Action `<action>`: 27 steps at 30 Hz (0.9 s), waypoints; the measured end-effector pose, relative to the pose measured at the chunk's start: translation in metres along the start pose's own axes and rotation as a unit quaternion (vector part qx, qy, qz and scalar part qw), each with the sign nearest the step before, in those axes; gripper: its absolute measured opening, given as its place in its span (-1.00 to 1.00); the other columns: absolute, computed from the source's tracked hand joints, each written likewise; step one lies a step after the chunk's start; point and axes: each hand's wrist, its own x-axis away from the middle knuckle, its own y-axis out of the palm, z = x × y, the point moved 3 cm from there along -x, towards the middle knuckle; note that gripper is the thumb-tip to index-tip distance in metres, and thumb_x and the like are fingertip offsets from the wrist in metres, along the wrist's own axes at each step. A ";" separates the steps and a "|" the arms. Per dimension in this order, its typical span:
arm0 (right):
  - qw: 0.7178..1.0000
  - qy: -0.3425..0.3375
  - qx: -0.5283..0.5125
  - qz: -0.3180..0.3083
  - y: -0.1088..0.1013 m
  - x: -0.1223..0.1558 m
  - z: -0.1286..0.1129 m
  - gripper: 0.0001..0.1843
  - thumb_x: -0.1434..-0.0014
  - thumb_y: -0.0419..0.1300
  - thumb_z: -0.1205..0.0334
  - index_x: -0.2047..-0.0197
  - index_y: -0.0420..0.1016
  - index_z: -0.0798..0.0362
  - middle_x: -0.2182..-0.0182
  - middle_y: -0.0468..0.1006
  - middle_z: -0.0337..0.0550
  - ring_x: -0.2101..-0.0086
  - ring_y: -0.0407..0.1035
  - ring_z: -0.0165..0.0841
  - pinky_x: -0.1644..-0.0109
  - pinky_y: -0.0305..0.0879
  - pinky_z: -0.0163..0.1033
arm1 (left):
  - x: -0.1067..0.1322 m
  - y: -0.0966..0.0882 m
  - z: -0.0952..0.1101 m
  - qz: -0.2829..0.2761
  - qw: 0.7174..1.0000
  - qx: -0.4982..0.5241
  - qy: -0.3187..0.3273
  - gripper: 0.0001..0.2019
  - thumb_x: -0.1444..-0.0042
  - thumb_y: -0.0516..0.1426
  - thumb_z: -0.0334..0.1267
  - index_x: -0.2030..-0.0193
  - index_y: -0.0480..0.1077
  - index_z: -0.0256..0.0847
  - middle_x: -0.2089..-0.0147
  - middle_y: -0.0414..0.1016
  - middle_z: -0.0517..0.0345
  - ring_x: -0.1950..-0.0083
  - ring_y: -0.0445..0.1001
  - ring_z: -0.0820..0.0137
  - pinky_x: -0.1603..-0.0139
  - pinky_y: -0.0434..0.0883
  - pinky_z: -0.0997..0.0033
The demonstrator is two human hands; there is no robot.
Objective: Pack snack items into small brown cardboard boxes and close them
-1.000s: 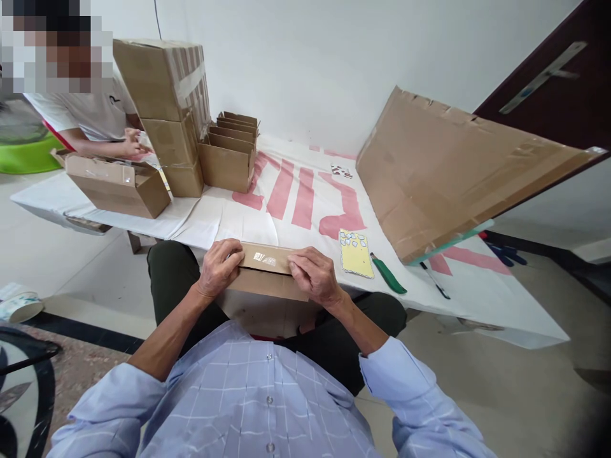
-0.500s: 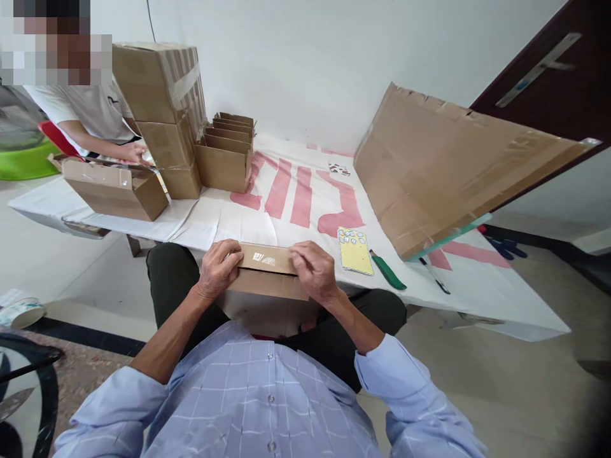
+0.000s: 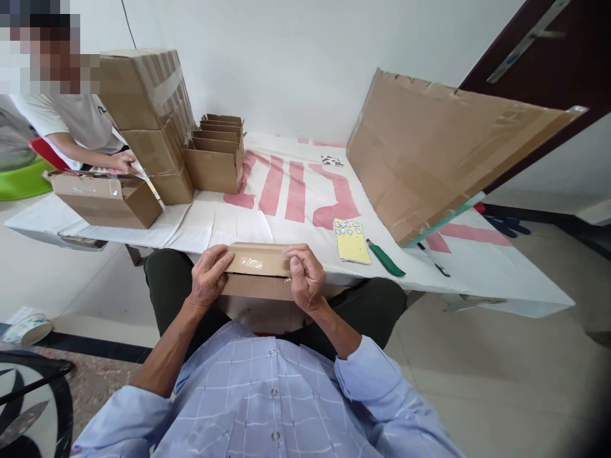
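Note:
A brown cardboard box point(image 3: 258, 286) is held in front of my body at the near edge of the table. Clear tape shines on its upper flap, and a dark gap runs between the flap and the side facing me. My left hand point(image 3: 209, 275) grips the box's left end, fingers curled over the flap. At the opposite end my right hand point(image 3: 307, 278) is closed on it, thumb near the flap's corner. Right of the box lie a yellow card point(image 3: 352, 242) with blue-white shapes and a green-handled knife point(image 3: 386, 259).
Stacked taped cartons point(image 3: 143, 140) stand at the left beside a box with upright dividers point(image 3: 214, 165). A person point(image 3: 86, 137) sits behind an open box point(image 3: 107, 200). A large cardboard sheet point(image 3: 443, 152) leans at the right, near a thin black-tipped tool point(image 3: 434, 259).
My right hand has shifted its hold slightly inward along the flap, its thumb now more upright. The view has turned a little; the box stays between both hands.

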 end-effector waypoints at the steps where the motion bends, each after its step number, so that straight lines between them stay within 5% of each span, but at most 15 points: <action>1: 1.000 -0.005 0.002 -0.001 0.000 0.003 0.000 -0.72 -0.58 0.05 0.13 0.11 0.56 -0.04 0.18 0.64 -0.05 0.14 0.56 -0.20 -0.01 0.49 -0.04 | 0.001 -0.001 0.001 -0.004 1.000 0.002 0.007 -0.47 -0.30 0.05 -0.56 -0.28 0.57 -0.07 -0.25 0.60 -0.15 -0.25 0.61 0.14 -0.24 0.61 0.06; 7: 0.999 -0.036 0.016 -0.014 -0.004 0.014 0.010 -0.76 -0.55 0.07 0.22 0.10 0.56 -0.03 0.18 0.64 -0.05 0.14 0.57 -0.20 0.01 0.50 -0.05 | 0.004 -0.003 0.008 -0.037 0.998 0.008 0.048 -0.26 -0.32 0.04 -0.60 -0.58 0.33 0.02 -0.37 0.53 -0.23 -0.40 0.53 0.04 -0.33 0.57 -0.11; 16: 0.986 -0.093 0.134 -0.010 -0.019 -0.003 0.016 -0.78 -0.55 0.08 0.26 0.04 0.57 -0.03 0.16 0.65 -0.02 0.12 0.59 -0.18 -0.01 0.56 0.01 | -0.007 0.001 0.002 -0.046 0.998 0.016 0.033 -0.23 -0.31 0.02 -0.61 -0.58 0.33 0.07 -0.31 0.54 -0.18 -0.32 0.56 0.11 -0.28 0.60 0.00; 20: 0.971 -0.154 0.168 -0.074 -0.026 -0.006 0.013 -0.80 -0.49 0.16 0.37 0.01 0.60 -0.03 0.13 0.67 -0.01 0.12 0.56 -0.18 0.03 0.56 0.00 | -0.013 0.004 -0.002 -0.055 0.998 0.019 0.016 -0.25 -0.30 0.03 -0.60 -0.55 0.38 0.07 -0.29 0.55 -0.14 -0.28 0.56 0.13 -0.27 0.60 0.04; 27: 0.950 -0.162 0.181 -0.196 -0.029 -0.005 0.013 -0.82 -0.45 0.24 0.34 0.01 0.67 -0.05 0.12 0.71 0.00 0.12 0.54 -0.16 0.01 0.56 0.02 | -0.020 0.008 -0.007 -0.078 0.997 0.013 -0.007 -0.33 -0.27 0.04 -0.56 -0.45 0.46 0.00 -0.26 0.55 -0.12 -0.26 0.56 0.14 -0.27 0.60 0.04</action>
